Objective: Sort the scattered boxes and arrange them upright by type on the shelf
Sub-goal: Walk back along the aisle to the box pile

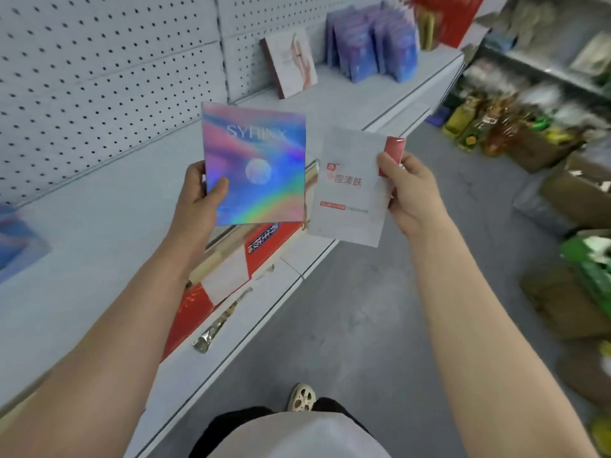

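Two flat boxes are held up above the grey metal shelf (357,104): left hand (198,190) grips a shiny holographic pink-blue square box (254,163) reading "SYRINX", thumb on its front; right hand (408,190) pinches a white flat box w/ red side edge (350,186), red Chinese print incl. "清肤". Lying on shelf under them: red-and-white boxes (231,269). Further along shelf, blue-purple boxes (373,44) stand upright.

Left hand (201,190) grips flat holographic rainbow box (254,165) upright; right hand (408,190) pinches white box with red lettering (348,186). Both above grey metal shelf (99,246); blue boxes (370,44) upright at the far end.
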Available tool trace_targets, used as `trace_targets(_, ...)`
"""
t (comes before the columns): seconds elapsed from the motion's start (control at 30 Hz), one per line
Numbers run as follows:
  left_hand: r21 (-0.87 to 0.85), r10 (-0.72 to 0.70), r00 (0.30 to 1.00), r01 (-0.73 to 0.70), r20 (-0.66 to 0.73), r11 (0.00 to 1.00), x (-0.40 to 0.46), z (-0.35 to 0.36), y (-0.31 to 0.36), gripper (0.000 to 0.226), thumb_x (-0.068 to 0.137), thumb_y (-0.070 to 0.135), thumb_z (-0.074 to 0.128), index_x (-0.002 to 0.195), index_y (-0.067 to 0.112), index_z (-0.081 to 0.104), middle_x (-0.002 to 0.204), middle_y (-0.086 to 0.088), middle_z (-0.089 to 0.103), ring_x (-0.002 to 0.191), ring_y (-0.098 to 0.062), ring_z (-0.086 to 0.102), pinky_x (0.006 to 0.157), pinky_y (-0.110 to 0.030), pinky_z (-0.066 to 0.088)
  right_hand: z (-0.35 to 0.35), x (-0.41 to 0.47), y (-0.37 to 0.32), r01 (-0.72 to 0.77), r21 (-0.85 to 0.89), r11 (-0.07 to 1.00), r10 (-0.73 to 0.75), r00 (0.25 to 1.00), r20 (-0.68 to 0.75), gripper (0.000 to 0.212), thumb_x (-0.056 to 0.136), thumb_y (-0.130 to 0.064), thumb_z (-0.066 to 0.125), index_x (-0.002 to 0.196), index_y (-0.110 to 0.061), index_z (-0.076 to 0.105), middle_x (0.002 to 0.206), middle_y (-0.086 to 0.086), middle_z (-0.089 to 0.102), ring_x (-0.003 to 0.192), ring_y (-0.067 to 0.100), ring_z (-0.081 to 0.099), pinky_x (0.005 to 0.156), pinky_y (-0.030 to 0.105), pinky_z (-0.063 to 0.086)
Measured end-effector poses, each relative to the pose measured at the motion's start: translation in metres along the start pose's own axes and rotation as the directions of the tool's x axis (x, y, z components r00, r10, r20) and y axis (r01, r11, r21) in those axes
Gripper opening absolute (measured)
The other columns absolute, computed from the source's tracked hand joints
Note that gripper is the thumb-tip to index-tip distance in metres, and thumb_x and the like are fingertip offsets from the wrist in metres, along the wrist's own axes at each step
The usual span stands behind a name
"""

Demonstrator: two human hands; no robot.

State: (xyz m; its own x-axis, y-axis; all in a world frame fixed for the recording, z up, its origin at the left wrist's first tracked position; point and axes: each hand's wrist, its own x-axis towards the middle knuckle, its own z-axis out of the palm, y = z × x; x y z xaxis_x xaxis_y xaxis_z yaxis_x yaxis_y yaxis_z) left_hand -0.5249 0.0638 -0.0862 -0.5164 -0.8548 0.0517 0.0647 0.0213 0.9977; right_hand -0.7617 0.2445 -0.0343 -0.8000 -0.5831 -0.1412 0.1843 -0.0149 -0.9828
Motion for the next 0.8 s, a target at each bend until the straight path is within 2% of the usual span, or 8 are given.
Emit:
trace_targets(0.07, -0.038, -0.003, 1.000, 0.004, 0.026, 0.999, 0.019, 0.044, 0.000, 0.016, 0.098, 0.017, 0.052, 0.107, 0.030, 0.049, 0.103, 0.010, 0.065, 0.091, -0.007, 0.064, 0.079, -0.027, 0.054, -0.031, 0.028, -0.009, 0.005, 0.002, 1.000, -0.005, 0.999, -0.038, 0.017, 0.092, -0.020, 0.068, 0.108, -0.013, 0.064, 0.103, 0.009, 0.073, 0.079, 0.016, 0.070, 0.072, 0.034, 0.055)
trace_targets(0.13, -0.068, -0.007, 0.998, 0.011, 0.056, 0.998, 0.039, 0.085, -0.001, 0.016, 0.096, 0.018, 0.054, 0.108, 0.027, 0.049, 0.104, 0.008, 0.065, 0.090, -0.006, 0.065, 0.076, -0.025, 0.054, -0.059, 0.054, -0.017, 0.006, 0.018, 1.000, -0.004, 0.996, -0.086, 0.024, 0.094, -0.016, 0.066, 0.116, -0.007, 0.061, 0.098, 0.007, 0.075, 0.078, 0.016, 0.071, 0.068, 0.033, 0.058)
trace_targets(0.23, -0.064, -0.023, 0.995, 0.029, 0.101, 0.997, 0.075, 0.135, -0.007, 0.020, 0.089, 0.024, 0.056, 0.107, 0.029, 0.051, 0.108, 0.004, 0.065, 0.096, -0.014, 0.064, 0.084, -0.033, 0.053, -0.097, 0.095, -0.023, 0.003, 0.028, 1.000, 0.001, 0.992, -0.129, 0.024, 0.094, -0.015, 0.066, 0.116, -0.005, 0.060, 0.096, 0.006, 0.076, 0.080, 0.019, 0.073, 0.068, 0.035, 0.059)
trace_targets(0.43, -0.062, -0.050, 0.985, 0.061, 0.167, 0.996, 0.164, 0.228, -0.027, 0.024, 0.085, 0.027, 0.056, 0.109, 0.027, 0.052, 0.110, 0.001, 0.063, 0.099, -0.020, 0.062, 0.090, -0.043, 0.050, -0.150, 0.195, -0.029, -0.012, 0.029, 1.000, 0.018, 0.975, -0.222, 0.032, 0.093, -0.016, 0.068, 0.120, -0.001, 0.061, 0.109, 0.014, 0.074, 0.096, 0.029, 0.072, 0.085, 0.046, 0.059)
trace_targets(0.63, -0.058, -0.026, 0.973, 0.041, 0.228, 0.997, 0.268, 0.313, -0.035, 0.021, 0.085, 0.025, 0.055, 0.106, 0.027, 0.052, 0.109, 0.001, 0.062, 0.100, -0.016, 0.060, 0.095, -0.042, 0.048, -0.185, 0.301, -0.051, -0.013, -0.017, 1.000, 0.008, 0.961, -0.277, 0.027, 0.094, -0.020, 0.067, 0.117, -0.006, 0.064, 0.108, 0.010, 0.075, 0.099, 0.030, 0.071, 0.090, 0.050, 0.057)
trace_targets(0.8, -0.036, -0.033, 0.964, 0.044, 0.264, 0.998, 0.341, 0.379, -0.038, 0.022, 0.084, 0.025, 0.056, 0.106, 0.027, 0.053, 0.111, 0.001, 0.062, 0.101, -0.016, 0.060, 0.096, -0.041, 0.047, -0.215, 0.385, -0.070, 0.025, 0.008, 1.000, -0.021, 0.954, -0.298, 0.031, 0.093, -0.019, 0.067, 0.119, -0.003, 0.063, 0.111, 0.014, 0.073, 0.104, 0.034, 0.070, 0.090, 0.051, 0.057)
